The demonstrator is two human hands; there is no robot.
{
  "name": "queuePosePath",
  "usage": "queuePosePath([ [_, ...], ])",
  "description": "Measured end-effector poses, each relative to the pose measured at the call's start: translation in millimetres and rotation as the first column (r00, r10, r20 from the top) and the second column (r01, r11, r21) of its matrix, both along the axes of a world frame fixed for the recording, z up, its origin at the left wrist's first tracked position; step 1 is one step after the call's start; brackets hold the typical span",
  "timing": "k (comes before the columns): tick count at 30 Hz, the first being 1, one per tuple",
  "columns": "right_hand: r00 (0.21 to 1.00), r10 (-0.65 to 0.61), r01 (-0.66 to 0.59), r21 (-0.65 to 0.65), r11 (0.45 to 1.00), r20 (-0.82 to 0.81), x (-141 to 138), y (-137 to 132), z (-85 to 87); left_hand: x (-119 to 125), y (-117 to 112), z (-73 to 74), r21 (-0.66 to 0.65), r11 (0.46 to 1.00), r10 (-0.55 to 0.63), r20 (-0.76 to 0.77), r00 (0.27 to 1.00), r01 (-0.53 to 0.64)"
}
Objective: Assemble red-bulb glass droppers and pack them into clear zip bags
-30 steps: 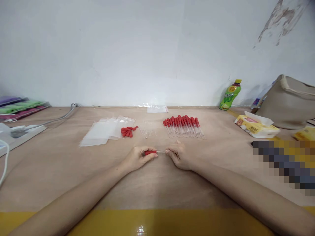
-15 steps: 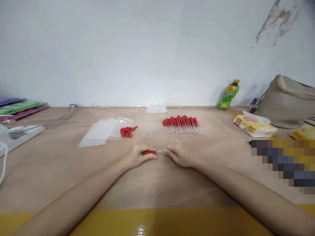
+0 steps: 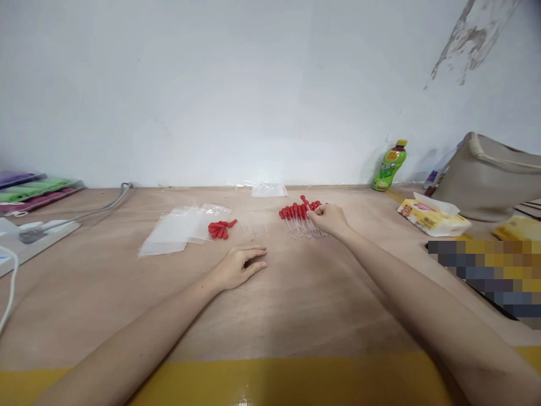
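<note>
My right hand (image 3: 333, 220) pinches a dropper with a red rubber bulb (image 3: 304, 199) and a thin clear tube. It is over the row of red-bulbed droppers (image 3: 291, 213), which lie side by side with their bulbs toward the wall; the hand hides the row's right part. My left hand (image 3: 236, 269) rests on the table with thumb and fingers apart, holding nothing. Loose red rubber bulbs (image 3: 217, 230) lie in a small pile beyond it. Several thin clear tubes (image 3: 252, 228) lie between that pile and the row.
Clear plastic bags (image 3: 169, 232) are fanned out at left, and another bag (image 3: 268, 190) lies by the wall. A power strip (image 3: 51, 232) with cables sits far left. To the right stand a green bottle (image 3: 387, 167), a tissue pack (image 3: 433, 219) and a beige bag (image 3: 490, 180).
My right hand has moved away from the left, up and rightward to the row, carrying the dropper. My left hand has let go of the red bulb and stayed in place.
</note>
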State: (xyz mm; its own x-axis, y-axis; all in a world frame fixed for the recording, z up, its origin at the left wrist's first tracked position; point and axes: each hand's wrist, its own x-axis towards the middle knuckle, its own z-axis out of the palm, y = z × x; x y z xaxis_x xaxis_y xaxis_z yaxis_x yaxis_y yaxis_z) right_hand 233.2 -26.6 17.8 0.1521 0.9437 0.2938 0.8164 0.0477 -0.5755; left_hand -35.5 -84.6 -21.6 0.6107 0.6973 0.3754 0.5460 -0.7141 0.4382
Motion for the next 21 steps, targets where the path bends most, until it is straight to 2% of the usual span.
queuePosePath([
  [5,0.986,-0.129,0.136,-0.062,0.989,0.106,-17,12,-12.7,-1,1,-1.7,0.008,1.0,-0.015,0.006,1.0,0.015],
  [9,0.977,-0.142,0.163,-0.124,0.979,0.162,-21,11,-20.2,0,1,-1.4,0.007,1.0,-0.024,0.012,1.0,0.024],
  [12,0.973,-0.123,0.151,-0.131,0.98,0.197,-21,10,-21.1,0,1,-0.7,0.006,1.0,-0.015,0.003,1.0,0.015],
  [16,0.971,-0.1,0.116,-0.062,0.991,0.219,-27,5,-18.6,1,0,0.3,0.009,1.0,-0.013,0.004,1.0,0.013],
  [21,0.967,0.039,-0.039,-0.004,0.999,0.253,-63,1,-19.7,2,0,0.6,0.011,1.0,-0.021,0.005,1.0,0.021],
])
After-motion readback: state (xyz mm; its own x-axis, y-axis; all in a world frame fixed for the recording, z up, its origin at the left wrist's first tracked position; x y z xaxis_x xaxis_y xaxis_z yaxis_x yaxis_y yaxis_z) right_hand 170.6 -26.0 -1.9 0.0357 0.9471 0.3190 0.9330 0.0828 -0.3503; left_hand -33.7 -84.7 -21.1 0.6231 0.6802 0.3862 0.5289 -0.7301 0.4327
